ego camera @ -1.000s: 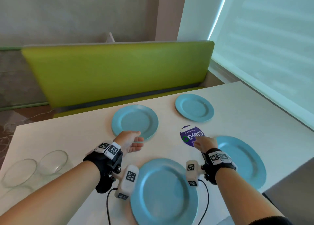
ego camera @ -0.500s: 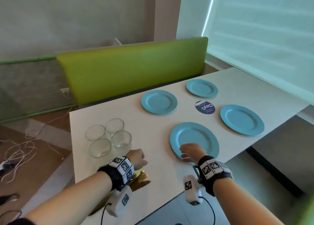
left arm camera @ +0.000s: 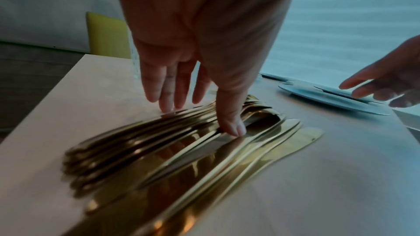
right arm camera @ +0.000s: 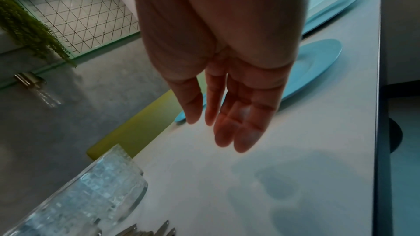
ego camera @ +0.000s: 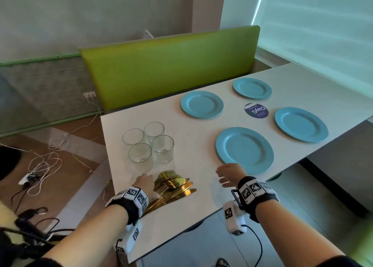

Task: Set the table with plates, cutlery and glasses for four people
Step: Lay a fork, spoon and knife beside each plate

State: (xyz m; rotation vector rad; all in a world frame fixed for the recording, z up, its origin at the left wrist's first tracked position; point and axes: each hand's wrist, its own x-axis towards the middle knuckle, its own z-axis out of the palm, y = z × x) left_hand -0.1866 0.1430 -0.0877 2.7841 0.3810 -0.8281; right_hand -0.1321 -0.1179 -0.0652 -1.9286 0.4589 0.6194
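Note:
Several blue plates lie on the white table (ego camera: 191,137); the nearest plate (ego camera: 244,149) is just beyond my right hand (ego camera: 228,175). That hand hovers open above bare tabletop and holds nothing, its fingers straight in the right wrist view (right arm camera: 227,128). A pile of gold cutlery (ego camera: 173,186) lies near the table's front left corner. My left hand (ego camera: 144,183) reaches down onto it with straight fingers. In the left wrist view the thumb tip and fingertips (left arm camera: 168,105) touch the cutlery (left arm camera: 181,150) without lifting any. Several clear glasses (ego camera: 148,143) stand clustered behind the pile.
A round purple sticker (ego camera: 256,111) sits among the plates. A green bench back (ego camera: 171,65) runs along the table's far side. White cables (ego camera: 46,161) trail over the floor to the left. One glass (right arm camera: 90,195) stands close to the right wrist camera.
Both hands have drawn back from the plates toward the table's near left end. The left hand has uncurled and come down onto the cutlery. The right hand has left the near plate.

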